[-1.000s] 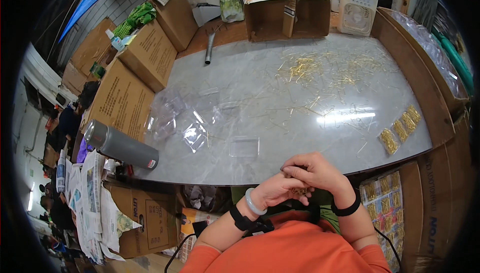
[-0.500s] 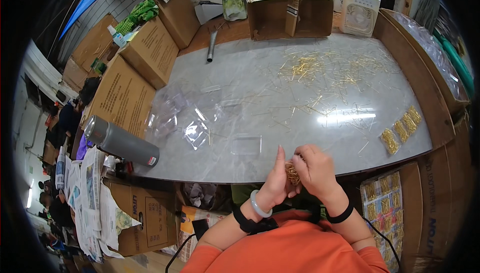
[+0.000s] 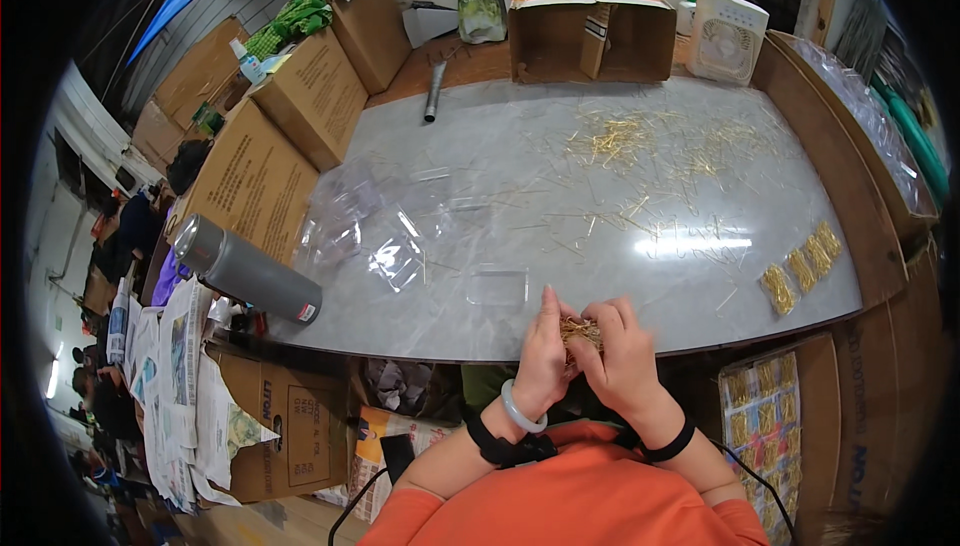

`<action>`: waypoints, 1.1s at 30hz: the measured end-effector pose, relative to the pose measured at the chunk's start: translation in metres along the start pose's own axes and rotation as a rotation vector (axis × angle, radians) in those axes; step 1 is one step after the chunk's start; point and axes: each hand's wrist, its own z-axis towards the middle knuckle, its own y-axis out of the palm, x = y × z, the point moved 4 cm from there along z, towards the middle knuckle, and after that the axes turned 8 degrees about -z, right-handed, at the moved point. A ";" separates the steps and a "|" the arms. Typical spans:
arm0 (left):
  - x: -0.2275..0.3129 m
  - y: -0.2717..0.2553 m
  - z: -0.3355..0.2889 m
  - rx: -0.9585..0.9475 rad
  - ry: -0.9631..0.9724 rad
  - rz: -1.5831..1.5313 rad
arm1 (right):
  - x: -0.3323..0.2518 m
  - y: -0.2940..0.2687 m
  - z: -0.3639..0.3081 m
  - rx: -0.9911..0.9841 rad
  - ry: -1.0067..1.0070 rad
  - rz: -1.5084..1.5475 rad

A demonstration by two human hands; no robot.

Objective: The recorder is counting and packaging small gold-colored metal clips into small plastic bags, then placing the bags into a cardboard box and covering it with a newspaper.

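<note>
At the near edge of the table, my left hand [image 3: 543,354] and my right hand [image 3: 622,354] are closed around a bundle of thin gold wire hooks [image 3: 580,330]. My left thumb points up along the bundle's left side. The right fingers press on the bundle from the other side, and part of it is hidden by them. Just beyond my left hand lies a clear plastic box [image 3: 498,287]. Farther back, loose gold hooks [image 3: 622,136] form a heap with others scattered around it. Several packed bundles of gold hooks [image 3: 800,268] lie in a row at the table's right.
Clear plastic boxes [image 3: 345,221] are piled at the left of the table [image 3: 480,161]. A grey bottle [image 3: 250,271] leans in at the near left. Cardboard boxes [image 3: 245,171] line the left side. An open carton [image 3: 550,41] and a white fan [image 3: 727,36] stand at the back.
My right fingers have come lower and closer around the bundle, and more of the hooks shows between my hands. The whole view has shifted slightly.
</note>
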 end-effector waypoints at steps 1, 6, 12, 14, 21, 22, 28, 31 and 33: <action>0.001 0.000 -0.001 -0.016 0.003 -0.015 | 0.005 0.004 0.000 0.020 0.006 0.011; 0.010 0.017 -0.011 0.030 0.038 -0.135 | 0.040 0.018 0.001 0.061 0.175 0.154; 0.093 -0.030 -0.026 0.222 1.112 1.523 | 0.069 0.011 0.004 0.033 0.487 0.348; 0.092 -0.050 -0.013 0.248 0.988 1.592 | 0.068 0.015 0.008 0.017 0.514 0.369; 0.051 -0.036 -0.021 0.197 0.839 1.510 | 0.056 0.017 0.025 0.093 0.284 0.174; 0.048 -0.027 -0.027 0.179 0.826 1.491 | 0.053 0.017 0.026 0.088 0.257 0.131; 0.030 -0.016 -0.034 0.221 0.798 1.565 | 0.032 0.025 0.026 0.105 0.133 -0.036; 0.028 -0.018 -0.033 0.214 0.816 1.547 | 0.025 0.030 0.022 0.119 0.102 -0.093; 0.031 -0.017 -0.033 0.204 0.833 1.493 | 0.024 0.030 0.019 0.117 0.131 -0.116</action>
